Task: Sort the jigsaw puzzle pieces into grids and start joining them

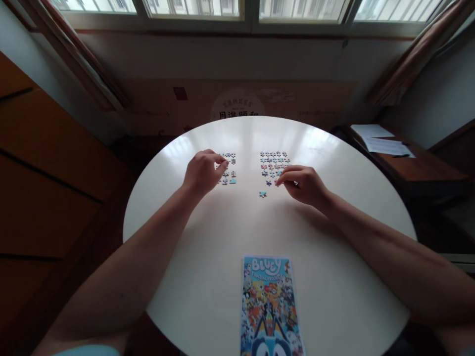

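My left hand (203, 170) is over the left group of jigsaw puzzle pieces (232, 181), thumb and fingertips pinched together. Whatever is between them, if anything, is too small to make out, and the hand covers part of that group. On the right, several rows of jigsaw puzzle pieces (273, 159) lie apart from one another. At their lower right edge my right hand (305, 184) has its fingertips closed on a small reddish puzzle piece (276, 183). A light-blue puzzle piece (262, 194) sits alone just below the right group.
A colourful Bluey picture sheet (270, 306) lies at the near edge of the round white table (208, 277). A wooden side table (432, 165) with papers (388, 146) stands to the right. Behind are a large printed box panel (315, 99) and windows.
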The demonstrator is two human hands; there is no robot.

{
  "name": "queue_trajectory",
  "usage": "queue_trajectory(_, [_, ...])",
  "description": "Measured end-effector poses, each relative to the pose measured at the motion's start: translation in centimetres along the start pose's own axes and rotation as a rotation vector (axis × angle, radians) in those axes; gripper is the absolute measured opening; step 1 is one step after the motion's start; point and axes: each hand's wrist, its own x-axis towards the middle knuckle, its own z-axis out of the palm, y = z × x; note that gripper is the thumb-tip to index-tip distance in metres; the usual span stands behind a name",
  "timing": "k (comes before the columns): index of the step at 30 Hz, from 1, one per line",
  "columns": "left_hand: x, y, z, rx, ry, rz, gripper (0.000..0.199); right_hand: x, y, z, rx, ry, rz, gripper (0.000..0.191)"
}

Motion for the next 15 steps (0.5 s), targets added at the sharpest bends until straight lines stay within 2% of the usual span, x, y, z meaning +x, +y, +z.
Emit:
queue_trajectory(9, [0.1, -0.3, -0.4, -0.015, 0.098, -0.012, 0.018, -0.1, 0.2, 0.1, 0.008, 0.036, 0.026, 0.034])
queue_trajectory(11, [0.3, -0.9, -1.3, -0.015, 0.189, -0.051, 0.019, -0.1, 0.2, 0.0, 0.000, 0.029, 0.014, 0.033])
queue_trajectory(15, [0.9, -2.9, -3.7, -0.028, 0.506, -0.155, 0.022, 0.2, -0.9, -2.1, -0.034, 0.098, -0.027, 0.029])
